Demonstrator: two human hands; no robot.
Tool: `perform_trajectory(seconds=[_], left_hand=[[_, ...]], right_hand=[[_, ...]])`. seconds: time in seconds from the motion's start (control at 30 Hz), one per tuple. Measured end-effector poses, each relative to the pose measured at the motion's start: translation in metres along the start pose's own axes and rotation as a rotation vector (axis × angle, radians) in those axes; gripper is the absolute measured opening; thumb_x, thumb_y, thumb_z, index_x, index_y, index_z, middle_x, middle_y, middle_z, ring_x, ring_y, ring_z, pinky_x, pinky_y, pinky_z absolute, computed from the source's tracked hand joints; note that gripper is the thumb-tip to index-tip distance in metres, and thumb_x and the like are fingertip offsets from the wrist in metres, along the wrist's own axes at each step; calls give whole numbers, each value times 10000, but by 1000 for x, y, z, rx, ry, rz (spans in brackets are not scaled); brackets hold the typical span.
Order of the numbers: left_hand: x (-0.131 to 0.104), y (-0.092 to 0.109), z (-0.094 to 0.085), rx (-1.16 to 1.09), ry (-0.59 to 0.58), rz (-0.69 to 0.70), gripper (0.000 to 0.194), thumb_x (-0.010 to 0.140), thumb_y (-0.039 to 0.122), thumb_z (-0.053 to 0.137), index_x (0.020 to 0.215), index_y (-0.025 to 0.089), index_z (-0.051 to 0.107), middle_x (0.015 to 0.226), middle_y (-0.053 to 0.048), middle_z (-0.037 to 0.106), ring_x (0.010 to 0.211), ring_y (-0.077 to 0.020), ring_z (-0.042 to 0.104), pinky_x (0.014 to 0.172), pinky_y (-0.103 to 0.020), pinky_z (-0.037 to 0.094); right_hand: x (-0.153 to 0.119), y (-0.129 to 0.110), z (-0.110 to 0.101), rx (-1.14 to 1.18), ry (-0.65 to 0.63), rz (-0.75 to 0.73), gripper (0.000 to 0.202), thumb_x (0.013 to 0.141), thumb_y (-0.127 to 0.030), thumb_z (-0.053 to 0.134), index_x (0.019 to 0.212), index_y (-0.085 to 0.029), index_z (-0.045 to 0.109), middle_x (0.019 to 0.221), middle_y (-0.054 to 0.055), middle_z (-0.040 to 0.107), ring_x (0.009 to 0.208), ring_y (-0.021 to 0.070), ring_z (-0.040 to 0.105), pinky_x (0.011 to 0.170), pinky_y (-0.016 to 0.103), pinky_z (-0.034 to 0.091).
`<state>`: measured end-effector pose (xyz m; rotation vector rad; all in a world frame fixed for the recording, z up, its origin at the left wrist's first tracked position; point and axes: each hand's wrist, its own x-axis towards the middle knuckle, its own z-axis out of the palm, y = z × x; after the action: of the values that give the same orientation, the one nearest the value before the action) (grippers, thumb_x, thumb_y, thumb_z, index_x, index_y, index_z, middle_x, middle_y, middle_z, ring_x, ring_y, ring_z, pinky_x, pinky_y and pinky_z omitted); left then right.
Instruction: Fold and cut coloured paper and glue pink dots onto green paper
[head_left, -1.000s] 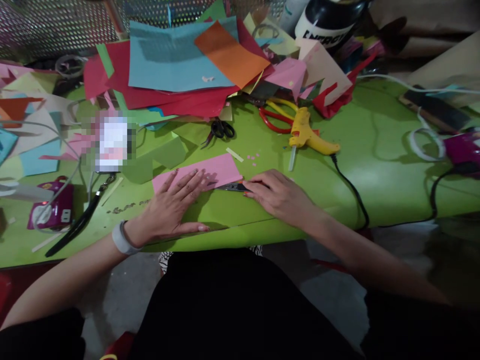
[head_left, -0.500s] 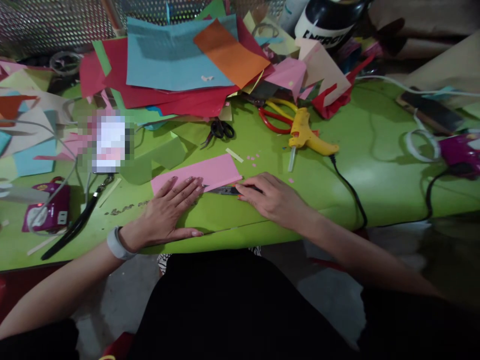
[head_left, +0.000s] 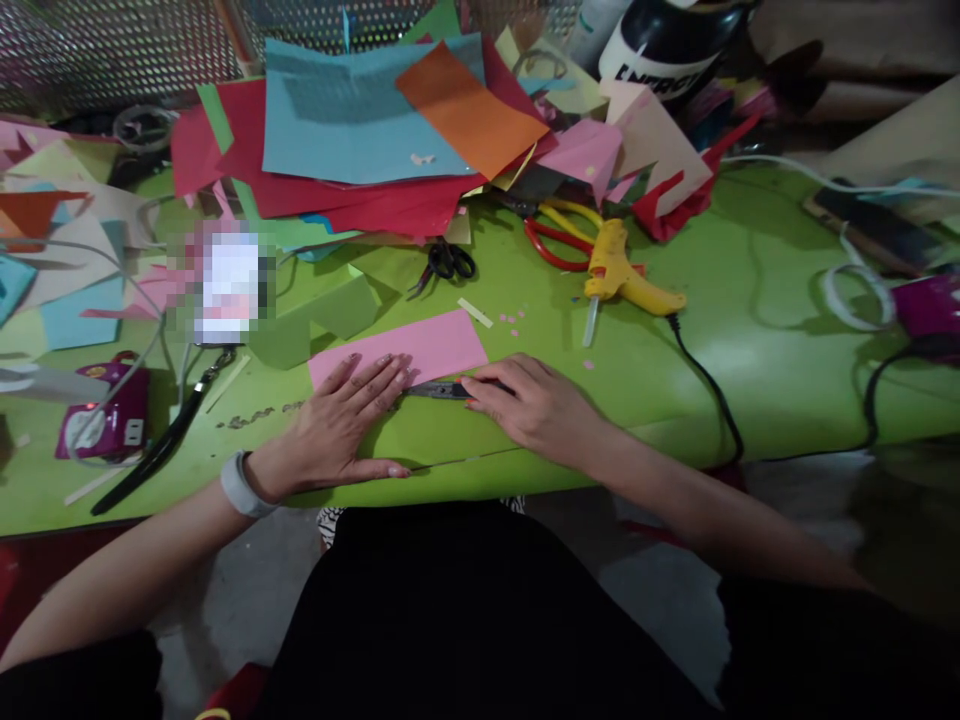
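Folded pink paper strip (head_left: 442, 342) flat on the glossy green tabletop (head_left: 645, 370), left hand (head_left: 341, 422) open on its left end, right hand (head_left: 534, 412) gripping a slim dark metal-bladed tool (head_left: 439, 390).
Tool lies along the strip's near edge, tip close to left fingertips. Folded light-green paper (head_left: 330, 312) just beyond the strip's left end; thin cream paper sliver (head_left: 475, 312) by its far right corner. Small black-handled scissors (head_left: 442, 262) farther back, below the stacked red, blue and orange sheets (head_left: 360, 120). Yellow glue gun (head_left: 626, 272) off right, beside red-and-yellow-handled pliers (head_left: 555, 245), cord clear of right hand.
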<state>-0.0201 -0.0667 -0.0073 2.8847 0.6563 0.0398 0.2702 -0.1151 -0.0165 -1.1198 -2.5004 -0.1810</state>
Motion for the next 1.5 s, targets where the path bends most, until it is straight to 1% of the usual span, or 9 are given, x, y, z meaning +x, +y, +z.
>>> perform_trajectory(seconds=[0.13,0.23,0.3,0.47,0.63,0.87,1.2,1.33,1.5], left_hand=[[-5,-3,-8,-37,-29,9,1054,918,797,341,1604,183,-173,1701,-133,101,1575,-274,140,1287,-473,43],[-16,-9,-16,-51,-45,-8,1019,937,773,339,1603,201,-177,1704,-124,63,1577,-289,114,1283,-489,11],[-25,-12,-19,-32,-60,-24,996,948,757,339,1604,211,-174,1705,-110,76,1576,-290,116,1282,-490,2],[-36,-13,-14,28,-72,-10,1002,944,765,330,1606,195,-161,1703,-103,109,1575,-279,122,1286,-480,14],[-35,-13,-9,47,-51,-5,1020,929,787,331,1609,200,-152,1700,-107,115,1574,-273,136,1285,-484,17],[-37,-14,-9,51,-38,1,1042,922,788,351,1616,175,-127,1694,-126,140,1572,-284,140,1287,-489,6],[-37,-15,-10,32,-12,9,1064,905,794,387,1619,189,-120,1689,-126,167,1562,-290,188,1289,-467,-1],[-34,-11,-9,25,-28,-13,1072,902,802,378,1616,189,-133,1690,-130,165,1562,-296,188,1286,-474,9],[-22,-5,-3,32,-2,-56,1077,901,811,364,1609,194,-162,1692,-132,168,1559,-293,205,1284,-478,21]], right_hand=[[-3,0,0,-14,1,8,183,992,-173,571,1098,-105,704,964,116,697,857,220,588,691,350,531],[-4,1,1,-8,7,4,184,990,-171,574,1099,-99,703,962,122,695,848,221,584,675,348,530],[-5,1,1,-6,0,2,186,987,-168,576,1102,-94,702,958,125,693,846,224,583,673,352,531],[1,-4,2,-22,-31,13,216,1009,-187,538,1122,-92,696,996,141,695,873,235,591,689,369,535],[12,-11,4,-33,-32,-3,225,1012,-190,538,1142,-91,693,1001,137,698,893,233,598,688,357,524],[11,-12,5,4,-11,-11,197,987,-166,580,1117,-89,706,967,127,696,897,228,605,709,353,525],[21,-21,9,14,-25,-22,228,1009,-174,535,1152,-104,699,991,123,705,919,235,611,711,365,520],[20,-18,6,-16,7,-27,212,1005,-193,559,1128,-108,710,966,110,715,894,222,614,684,342,506],[14,-8,6,-31,13,-17,208,1002,-196,570,1130,-117,714,965,106,720,906,221,620,713,342,514]])
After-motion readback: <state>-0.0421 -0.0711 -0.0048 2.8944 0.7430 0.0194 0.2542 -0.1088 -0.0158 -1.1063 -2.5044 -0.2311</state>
